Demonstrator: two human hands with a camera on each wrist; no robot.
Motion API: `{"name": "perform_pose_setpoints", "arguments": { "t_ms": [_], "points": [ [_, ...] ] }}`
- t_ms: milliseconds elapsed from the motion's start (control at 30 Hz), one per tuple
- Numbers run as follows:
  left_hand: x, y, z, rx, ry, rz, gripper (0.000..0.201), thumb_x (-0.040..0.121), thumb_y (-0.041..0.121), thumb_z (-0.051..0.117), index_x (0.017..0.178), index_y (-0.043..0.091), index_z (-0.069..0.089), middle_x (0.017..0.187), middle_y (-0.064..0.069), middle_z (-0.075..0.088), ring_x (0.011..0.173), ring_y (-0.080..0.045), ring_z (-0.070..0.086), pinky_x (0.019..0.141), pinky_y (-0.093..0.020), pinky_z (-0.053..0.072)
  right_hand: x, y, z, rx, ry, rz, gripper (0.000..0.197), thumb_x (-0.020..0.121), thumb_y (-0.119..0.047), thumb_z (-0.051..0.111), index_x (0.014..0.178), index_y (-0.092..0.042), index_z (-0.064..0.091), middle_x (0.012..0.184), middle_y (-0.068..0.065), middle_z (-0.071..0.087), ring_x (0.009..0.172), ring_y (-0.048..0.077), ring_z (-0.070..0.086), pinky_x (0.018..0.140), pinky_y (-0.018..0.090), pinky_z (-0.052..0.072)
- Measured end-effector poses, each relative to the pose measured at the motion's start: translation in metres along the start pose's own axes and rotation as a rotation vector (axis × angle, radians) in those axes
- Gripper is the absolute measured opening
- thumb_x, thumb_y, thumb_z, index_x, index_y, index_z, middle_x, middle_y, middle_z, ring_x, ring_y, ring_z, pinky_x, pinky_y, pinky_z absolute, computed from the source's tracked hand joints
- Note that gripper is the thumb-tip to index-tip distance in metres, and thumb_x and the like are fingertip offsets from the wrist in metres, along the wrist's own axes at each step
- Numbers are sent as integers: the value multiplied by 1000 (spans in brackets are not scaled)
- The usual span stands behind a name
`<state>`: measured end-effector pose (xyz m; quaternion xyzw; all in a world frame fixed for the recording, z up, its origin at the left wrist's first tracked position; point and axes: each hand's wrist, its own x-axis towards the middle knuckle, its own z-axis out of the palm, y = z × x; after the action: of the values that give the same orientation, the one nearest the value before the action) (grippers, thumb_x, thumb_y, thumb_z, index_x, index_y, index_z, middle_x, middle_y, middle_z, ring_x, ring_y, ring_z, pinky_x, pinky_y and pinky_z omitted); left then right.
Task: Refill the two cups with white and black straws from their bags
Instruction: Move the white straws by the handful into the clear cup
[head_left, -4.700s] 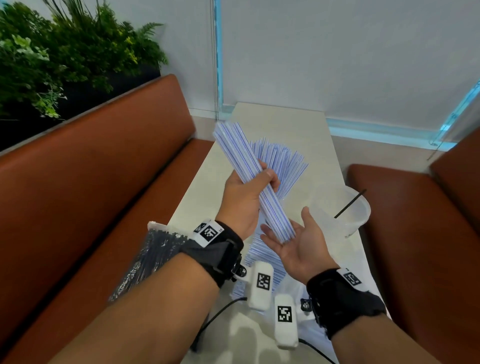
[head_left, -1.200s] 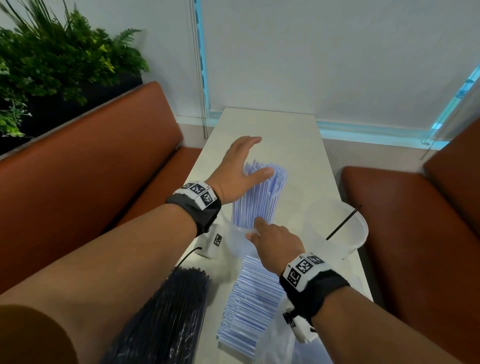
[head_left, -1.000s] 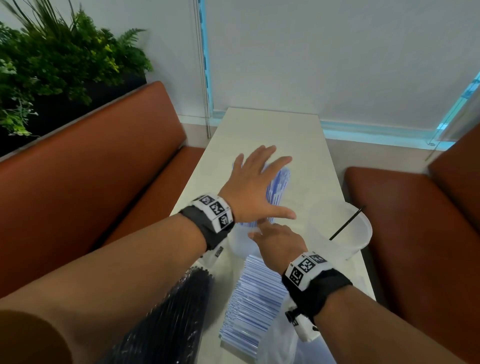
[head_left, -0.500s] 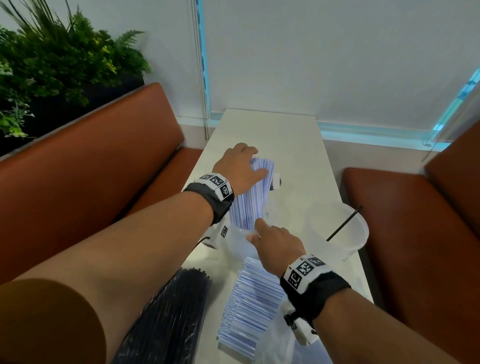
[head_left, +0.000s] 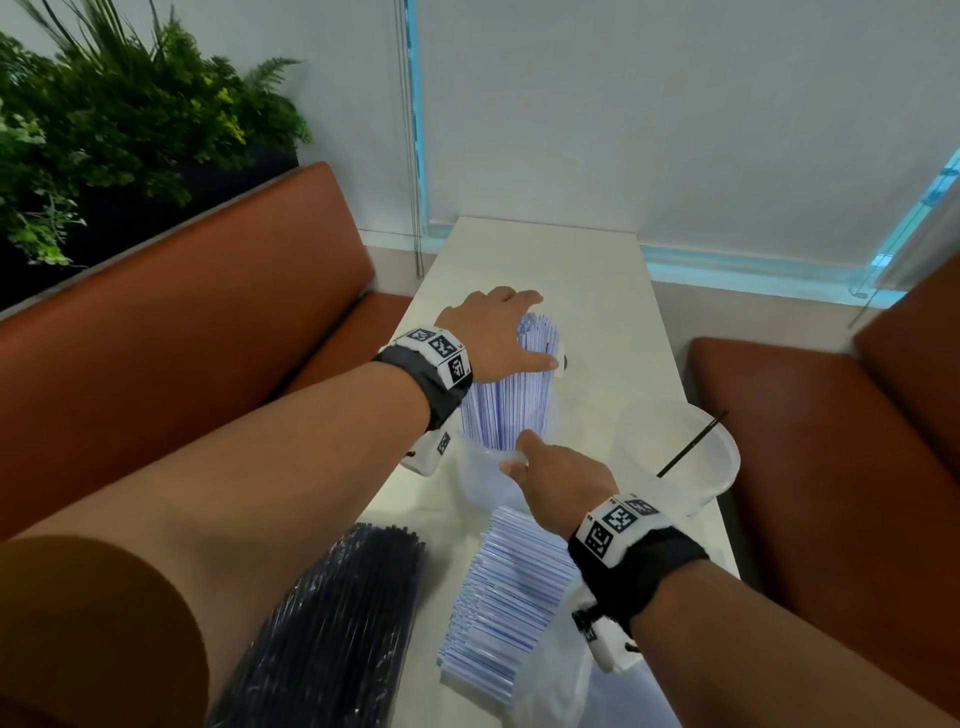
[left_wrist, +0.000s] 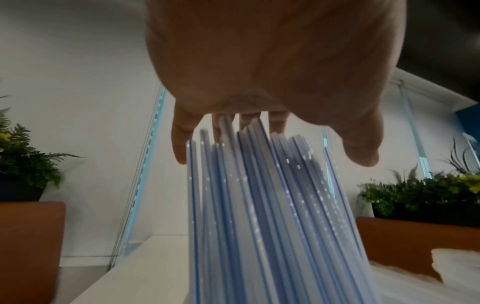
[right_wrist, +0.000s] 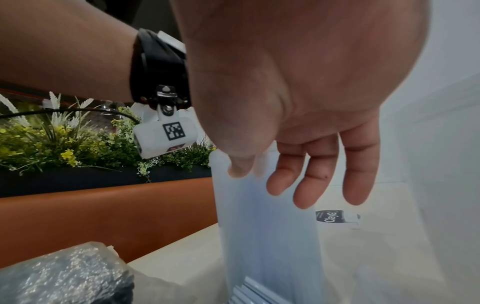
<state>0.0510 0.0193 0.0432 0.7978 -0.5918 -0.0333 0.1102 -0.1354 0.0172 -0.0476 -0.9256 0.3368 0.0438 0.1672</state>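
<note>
A bundle of white, blue-striped straws (head_left: 506, 410) (left_wrist: 259, 226) stands in a clear cup (head_left: 478, 478) (right_wrist: 259, 216) mid-table. My left hand (head_left: 493, 332) (left_wrist: 249, 98) cups the straw tops, fingers curled over the far side and thumb on the near side. My right hand (head_left: 561, 483) (right_wrist: 298, 123) pinches the cup's near rim with thumb and forefinger, its other fingers loose. A second clear cup (head_left: 696, 467) to the right holds one black straw (head_left: 691, 447). The bag of black straws (head_left: 337, 623) (right_wrist: 64, 273) lies near left. More white straws (head_left: 509, 587) lie at their plastic bag's (head_left: 550, 675) mouth.
The narrow white table (head_left: 545, 260) runs to the wall between two orange benches (head_left: 182, 338) (head_left: 831, 467). Plants (head_left: 104, 130) stand behind the left bench. A small labelled white object (right_wrist: 335, 216) lies on the table beyond the cup.
The bundle held in the air 4.7 s ago now stands in the cup. My left hand went from lying flat on the fanned straws to curling over their tops, gathering them upright.
</note>
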Motion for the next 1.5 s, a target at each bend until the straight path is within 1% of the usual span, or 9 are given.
{"name": "perform_pose_setpoints", "arguments": {
  "t_ms": [100,233,400,467,567,767,1267,1433,1500],
  "points": [
    [-19,1,-11,-90,98,5,95,73,83,58,152,43,25,161,4,23,144,-26,30,113,-55,34,-12,3,-3,34,105,-12,22,103,-49,40,118,-34,34,81,-8,59,68,16,56,54,32,34],
    [-50,0,-26,-246,334,56,74,82,69,61,145,38,40,158,2,27,144,-24,28,114,-40,27,-42,13,4,27,326,96,21,99,-55,39,96,-34,39,63,-10,51,56,6,49,49,28,27],
    [-101,22,-13,-230,556,26,38,85,58,54,110,31,63,116,6,54,112,-17,52,95,-39,36,-65,37,26,-60,45,418,60,90,-77,34,114,-22,43,91,-5,56,80,21,58,65,35,40],
    [-122,36,2,-270,459,89,26,88,56,49,94,33,61,92,13,58,88,-11,57,85,-36,41,-67,41,34,-65,-11,485,72,85,-81,39,121,-19,43,103,-1,60,85,22,59,68,35,40],
    [-147,52,38,-241,140,142,21,92,54,47,86,37,59,78,15,58,71,-4,56,67,-28,42,-68,44,43,-35,-40,505,56,83,-67,56,108,-18,53,78,-7,53,71,17,54,58,30,36],
    [-168,62,112,-97,-387,193,39,100,40,54,134,22,60,132,-3,55,119,-23,51,95,-36,44,-76,48,49,90,6,458,17,89,-39,55,89,-24,46,82,-6,52,71,16,49,58,29,34],
    [-172,81,158,141,-458,282,44,99,25,50,142,14,46,134,-8,51,116,-30,50,85,-41,46,-90,37,38,207,19,441,20,90,-37,48,98,-20,56,105,1,62,89,23,56,75,34,41],
    [-167,75,148,260,-316,329,34,97,23,54,129,11,56,118,-9,52,107,-29,53,72,-35,35,-89,42,36,238,67,400,47,92,-38,49,139,-35,43,124,0,59,97,23,61,76,34,43],
    [-166,67,142,321,-286,327,30,96,17,55,125,11,57,116,-8,51,106,-28,52,73,-35,34,-87,42,35,249,83,381,44,93,-37,48,137,-41,45,127,-2,55,92,19,58,77,33,44]
  ]
}}
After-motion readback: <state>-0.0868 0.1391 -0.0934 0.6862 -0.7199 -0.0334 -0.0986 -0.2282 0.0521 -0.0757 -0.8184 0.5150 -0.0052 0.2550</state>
